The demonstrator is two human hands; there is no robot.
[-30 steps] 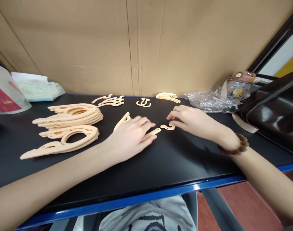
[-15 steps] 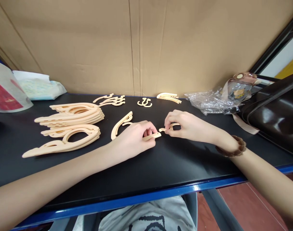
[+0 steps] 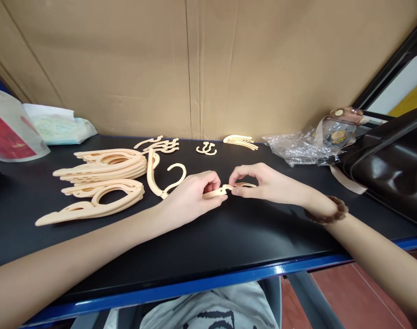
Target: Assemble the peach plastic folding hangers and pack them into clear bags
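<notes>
My left hand [image 3: 196, 194] is closed around a beige plastic hanger arm [image 3: 215, 193], its notched end poking out past my fingertips. My right hand [image 3: 251, 180] pinches a slim curved beige hanger hook [image 3: 245, 184], whose tip meets that notched end. Whether the two are joined cannot be told. Behind my left wrist, another hanger arm [image 3: 153, 176] and a raised hook [image 3: 182, 172] stick out, their lower ends partly hidden by the hand. Left of them lie stacked folded hangers [image 3: 103, 173].
Toward the cardboard wall [image 3: 126, 68] lie loose hooks [image 3: 206, 148], more hooks [image 3: 163, 145] and hanger arms [image 3: 240, 140]. Clear plastic wrap [image 3: 290, 146], a bottle [image 3: 336, 130] and a dark bag [image 3: 393, 160] stand right. A tissue pack [image 3: 60, 128] and white-red bag [image 3: 16, 128] sit left.
My right hand has moved slightly left, bringing the hook's tip against the hanger arm in my left hand. Behind my left wrist, the other arm has shifted left and its hook shows more fully.
</notes>
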